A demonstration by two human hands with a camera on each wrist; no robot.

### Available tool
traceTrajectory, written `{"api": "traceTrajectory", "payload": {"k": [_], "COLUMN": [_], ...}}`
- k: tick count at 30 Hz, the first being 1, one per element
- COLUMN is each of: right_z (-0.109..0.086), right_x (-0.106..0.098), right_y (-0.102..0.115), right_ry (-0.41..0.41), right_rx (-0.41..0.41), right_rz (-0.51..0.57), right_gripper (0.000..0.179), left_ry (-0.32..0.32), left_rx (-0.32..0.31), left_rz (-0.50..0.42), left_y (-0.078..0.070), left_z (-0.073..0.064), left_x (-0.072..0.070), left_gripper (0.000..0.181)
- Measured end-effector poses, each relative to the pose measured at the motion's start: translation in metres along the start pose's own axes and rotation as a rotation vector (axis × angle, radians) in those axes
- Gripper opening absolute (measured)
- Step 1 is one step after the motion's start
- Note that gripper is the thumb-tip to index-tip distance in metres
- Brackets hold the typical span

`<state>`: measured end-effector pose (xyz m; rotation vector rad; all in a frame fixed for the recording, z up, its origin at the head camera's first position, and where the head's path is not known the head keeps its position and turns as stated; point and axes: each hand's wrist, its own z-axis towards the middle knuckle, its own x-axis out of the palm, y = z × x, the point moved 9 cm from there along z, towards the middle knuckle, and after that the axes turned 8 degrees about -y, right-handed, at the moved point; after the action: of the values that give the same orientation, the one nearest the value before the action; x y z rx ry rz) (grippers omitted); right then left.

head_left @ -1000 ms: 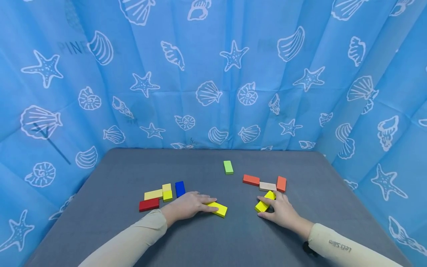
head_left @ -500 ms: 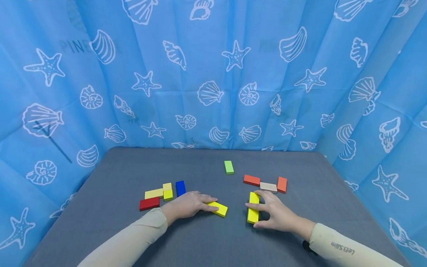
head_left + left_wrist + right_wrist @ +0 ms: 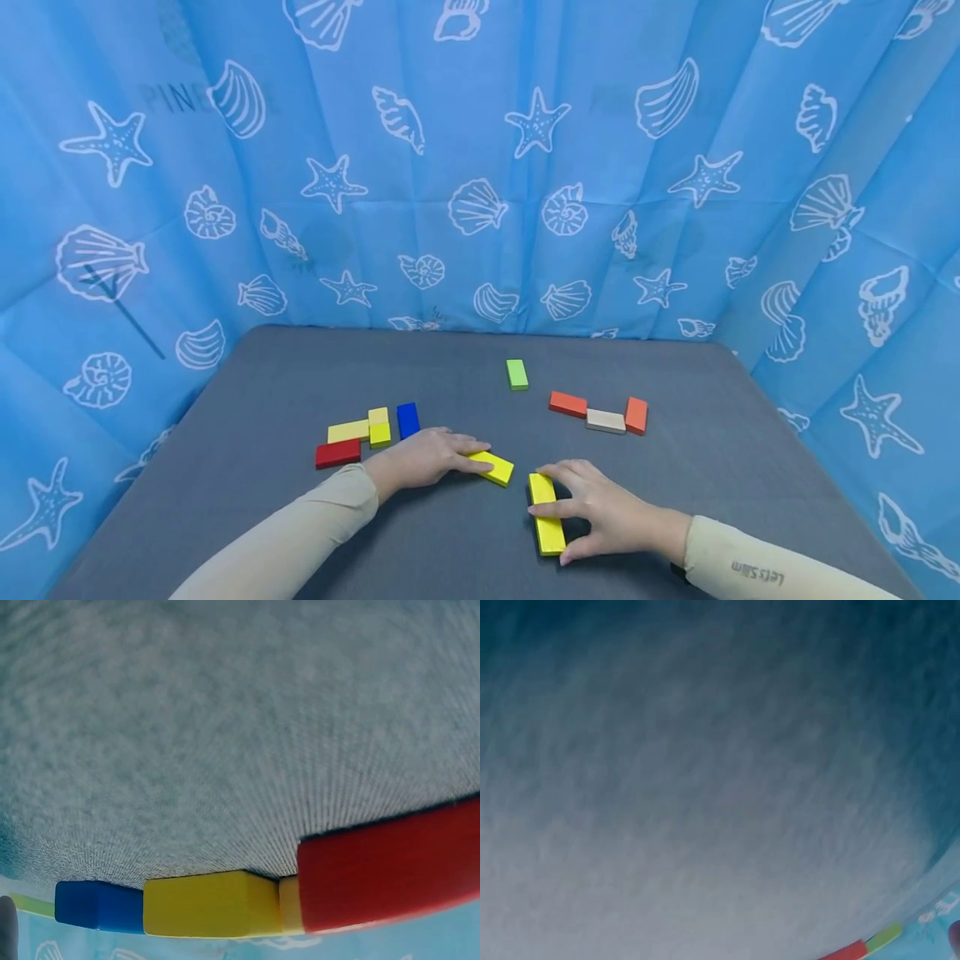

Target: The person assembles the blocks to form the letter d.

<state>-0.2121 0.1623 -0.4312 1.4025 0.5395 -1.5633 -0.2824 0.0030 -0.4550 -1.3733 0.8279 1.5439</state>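
In the head view my left hand point(image 3: 423, 458) holds the left end of a yellow block point(image 3: 498, 470) lying on the grey table. Its thumb lies along the near side and its fingers on the far side. To the right, my right hand point(image 3: 611, 512) pinches a longer yellow piece point(image 3: 551, 533) between thumb and fingers at its two ends. One finger crosses its middle, so I cannot tell whether it is one block or two end to end. The wrist views show little of the hands.
Left of my left hand lie a red block point(image 3: 337, 454), pale yellow blocks point(image 3: 348, 432), a small bright yellow block point(image 3: 379, 435) and a blue block point(image 3: 408, 421). Farther back are a green block point(image 3: 517, 375), orange blocks point(image 3: 567, 404) and a beige block point(image 3: 605, 421). A blue curtain point(image 3: 420, 175) hangs behind.
My right hand has drawn its yellow piece leftward and nearer, away from the orange and beige blocks, turning it from diagonal to nearly lengthwise. My left hand has stayed on its block.
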Motion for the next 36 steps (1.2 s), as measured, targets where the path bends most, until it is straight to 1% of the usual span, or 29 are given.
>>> {"api": "traceTrajectory", "payload": {"k": [4, 8, 10, 14, 16, 19, 21, 25, 28, 32, 36], "right_z": [0.000, 0.001, 0.001, -0.001, -0.002, -0.004, -0.006, -0.010, -0.011, -0.011, -0.008], "right_x": [0.008, 0.013, 0.017, 0.023, 0.023, 0.021, 0.019, 0.020, 0.021, 0.022, 0.022], "right_y": [0.008, 0.017, 0.018, 0.017, 0.018, 0.021, 0.023, 0.029, 0.035, 0.040, 0.043], "right_ry": [0.039, 0.054, 0.083, 0.145, 0.156, 0.151, 0.144, 0.132, 0.115, 0.103, 0.097], "right_rx": [-0.032, -0.083, -0.066, -0.008, -0.007, -0.050, -0.092, -0.166, -0.219, -0.252, -0.252], "right_rz": [0.013, 0.014, 0.033, 0.073, 0.072, 0.045, 0.034, 0.042, 0.019, -0.011, -0.022], "right_gripper": [0.058, 0.059, 0.059, 0.059, 0.058, 0.056, 0.054, 0.052, 0.051, 0.047, 0.045], "left_ry": [-0.001, -0.010, -0.011, -0.007, -0.007, -0.004, -0.002, -0.002, -0.005, -0.006, 0.000], "left_rx": [0.000, 0.003, 0.003, 0.005, 0.008, 0.007, 0.004, 0.001, 0.002, 0.004, -0.001], "left_rz": [-0.002, -0.003, 0.000, 0.013, 0.021, 0.026, 0.028, 0.030, 0.026, 0.020, 0.020], "left_y": [0.000, 0.000, 0.000, 0.000, 0.000, -0.001, 0.000, 0.001, 0.001, 0.001, 0.001], "left_z": [0.000, 0.000, 0.000, 0.000, 0.000, 0.000, -0.001, -0.001, -0.001, -0.001, -0.001], "left_x": [-0.001, -0.002, -0.002, 0.000, 0.000, 0.000, 0.000, 0.002, 0.003, 0.002, 0.001], "left_gripper": [0.050, 0.049, 0.049, 0.050, 0.050, 0.049, 0.049, 0.049, 0.050, 0.050, 0.050]}}
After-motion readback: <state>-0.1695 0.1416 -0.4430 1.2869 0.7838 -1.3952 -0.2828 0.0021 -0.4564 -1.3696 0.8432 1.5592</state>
